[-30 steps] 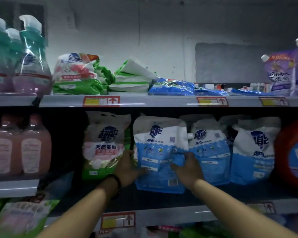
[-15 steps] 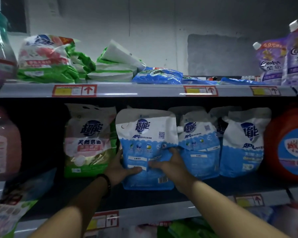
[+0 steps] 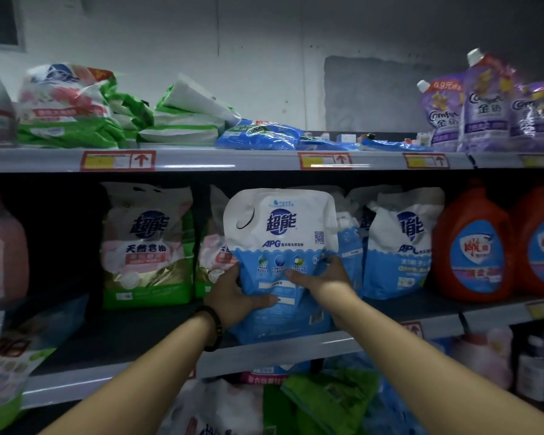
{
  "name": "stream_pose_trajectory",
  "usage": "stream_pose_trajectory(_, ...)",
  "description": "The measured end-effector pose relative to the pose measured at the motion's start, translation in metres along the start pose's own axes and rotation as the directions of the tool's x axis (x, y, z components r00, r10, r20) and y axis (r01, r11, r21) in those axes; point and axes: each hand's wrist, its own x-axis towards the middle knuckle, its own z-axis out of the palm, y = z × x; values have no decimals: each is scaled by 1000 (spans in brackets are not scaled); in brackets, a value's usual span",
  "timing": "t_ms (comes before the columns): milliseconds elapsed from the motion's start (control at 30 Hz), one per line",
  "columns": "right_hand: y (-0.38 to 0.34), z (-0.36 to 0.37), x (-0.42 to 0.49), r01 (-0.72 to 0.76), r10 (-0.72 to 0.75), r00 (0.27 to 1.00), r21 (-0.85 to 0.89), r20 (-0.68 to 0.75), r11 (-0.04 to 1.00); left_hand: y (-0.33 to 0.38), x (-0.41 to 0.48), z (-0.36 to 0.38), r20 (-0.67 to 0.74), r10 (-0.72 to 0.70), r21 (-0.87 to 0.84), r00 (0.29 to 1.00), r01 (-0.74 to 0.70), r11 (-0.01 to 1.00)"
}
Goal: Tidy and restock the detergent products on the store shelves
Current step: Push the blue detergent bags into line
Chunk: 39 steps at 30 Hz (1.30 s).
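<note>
A blue-and-white detergent pouch (image 3: 280,233) stands upright at the front edge of the middle shelf (image 3: 123,337), held between both hands. My left hand (image 3: 233,296) grips its lower left side, thumb across the front. My right hand (image 3: 324,277) grips its right side, fingers curled round the edge. Behind it to the right stand more blue pouches (image 3: 399,243), partly hidden. To the left stand pink-and-green detergent bags (image 3: 148,246).
Orange jugs (image 3: 474,243) fill the middle shelf's right end; a pink bottle (image 3: 0,246) stands at far left. The top shelf (image 3: 233,160) holds flat green bags (image 3: 69,111), a blue packet (image 3: 258,135) and purple pouches (image 3: 484,105). Bags crowd the bottom shelf.
Both hands have pulled the blue pouch forward and up from its row, to the shelf's front edge. The view has shifted right, showing the orange jugs.
</note>
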Motion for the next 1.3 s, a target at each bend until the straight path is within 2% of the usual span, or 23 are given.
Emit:
stream_pose_trajectory(133, 6, -29, 9, 23, -23, 1000, 3, -18, 1000, 12, 1, 33, 2, 9, 43, 1000, -9, 999)
stream_pose_trajectory(267, 11, -64, 21, -1, -5, 995, -59, -97, 998, 26, 11, 74, 22, 26, 112, 999, -28, 993)
stream_pose_trajectory(400, 20, -103, 33, 14, -59, 971, -190, -233, 982, 42, 19, 125, 25, -4, 168, 1000, -1, 986)
stream_pose_trajectory(500, 31, -128, 36, 33, -152, 935, -347, -321, 937, 49, 27, 167, -9, -7, 180, 1000, 9, 984)
stream_pose_trajectory(600, 44, -137, 37, 52, -226, 933, -514, -281, 856, 61, 34, 207, -51, -27, 207, 998, 37, 978)
stream_pose_trajectory(800, 64, -155, 64, 9, -115, 974, -472, -197, 882, 73, 62, 259, -75, -32, 332, 997, 56, 942)
stream_pose_trajectory(967, 69, -160, 78, -33, -106, 962, -492, -252, 870, 75, 77, 269, -81, -26, 390, 996, 56, 919)
stream_pose_trajectory(1200, 79, -169, 83, 1, -159, 953, -523, -257, 852, 66, 74, 274, -65, 63, 338, 996, -37, 940)
stream_pose_trajectory(1300, 83, -197, 90, 48, -195, 950, -502, -245, 863, 65, 75, 287, 29, 107, 259, 994, -111, 959)
